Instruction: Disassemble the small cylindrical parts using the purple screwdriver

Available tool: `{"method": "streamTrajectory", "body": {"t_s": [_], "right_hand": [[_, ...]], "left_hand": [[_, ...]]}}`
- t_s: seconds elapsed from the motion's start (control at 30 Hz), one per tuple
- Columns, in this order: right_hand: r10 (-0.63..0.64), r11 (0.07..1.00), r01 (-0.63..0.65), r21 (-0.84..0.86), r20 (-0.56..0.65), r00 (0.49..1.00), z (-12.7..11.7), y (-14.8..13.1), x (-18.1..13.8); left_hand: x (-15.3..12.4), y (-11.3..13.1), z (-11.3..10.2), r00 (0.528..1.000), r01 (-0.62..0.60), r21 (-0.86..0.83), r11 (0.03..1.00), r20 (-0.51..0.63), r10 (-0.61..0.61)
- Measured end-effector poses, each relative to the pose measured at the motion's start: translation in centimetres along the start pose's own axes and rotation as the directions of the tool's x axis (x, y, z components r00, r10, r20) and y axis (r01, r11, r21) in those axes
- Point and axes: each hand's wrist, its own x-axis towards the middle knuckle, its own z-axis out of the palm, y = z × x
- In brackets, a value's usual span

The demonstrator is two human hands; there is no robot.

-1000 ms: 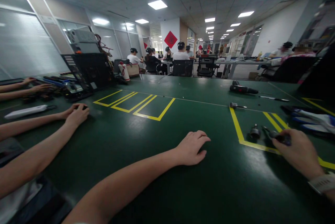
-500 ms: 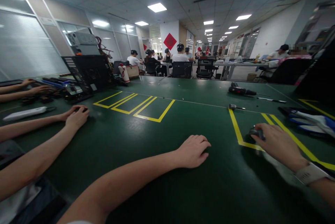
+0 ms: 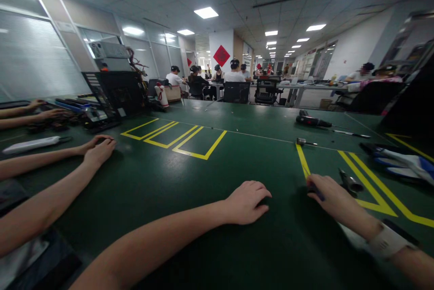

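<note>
My left hand (image 3: 249,202) rests on the green tabletop (image 3: 190,199) with its fingers loosely bent and the thumb apart; nothing is in it. My right hand (image 3: 330,197) is closed at the fingertips on a small dark object (image 3: 315,192), whose kind I cannot make out. Just right of those fingers lies a dark metal piece with a round hollow end (image 3: 352,183), inside a yellow-taped outline (image 3: 369,206). Farther back, a silver socket-like bit with a thin shank (image 3: 305,142) lies at the top of the left tape line.
A power drill (image 3: 313,121) and a thin rod (image 3: 351,134) lie at the back right, with blue-and-white gloves (image 3: 403,161) at the far right. A co-worker's hands (image 3: 100,147) rest at the left, near a white handheld tool (image 3: 32,145) and a black frame (image 3: 118,93).
My right hand has moved left and slightly towards me. The metal piece that was at its fingers now lies to its right. My left hand has hardly moved.
</note>
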Motion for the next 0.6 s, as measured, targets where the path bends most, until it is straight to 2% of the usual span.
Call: {"method": "streamTrajectory", "body": {"t_s": [0.13, 0.3, 0.43, 0.6], "right_hand": [[-0.117, 0.989, 0.114, 0.096, 0.028, 0.993, 1.3, -4.5, -1.4], [-0.243, 0.925, 0.246, 0.288, -0.046, 0.969, 1.9, -9.5, -2.7], [-0.284, 0.904, 0.305, 0.301, -0.112, 0.952, 2.8, -10.5, -3.3], [-0.33, 0.893, 0.358, 0.272, -0.143, 0.933, 3.6, -10.1, -3.5]], "left_hand": [[-0.5, 0.3, 0.0, 0.998, 0.054, -0.083, 0.995, -0.036, -0.057], [-0.8, 0.4, 0.6, 0.995, 0.032, -0.199, 0.979, -0.081, -0.049], [-0.8, 0.4, 1.3, 0.993, -0.026, -0.249, 0.968, -0.119, -0.004], [-0.9, 0.6, 1.4, 0.994, -0.01, -0.278, 0.96, -0.108, -0.021]]}}
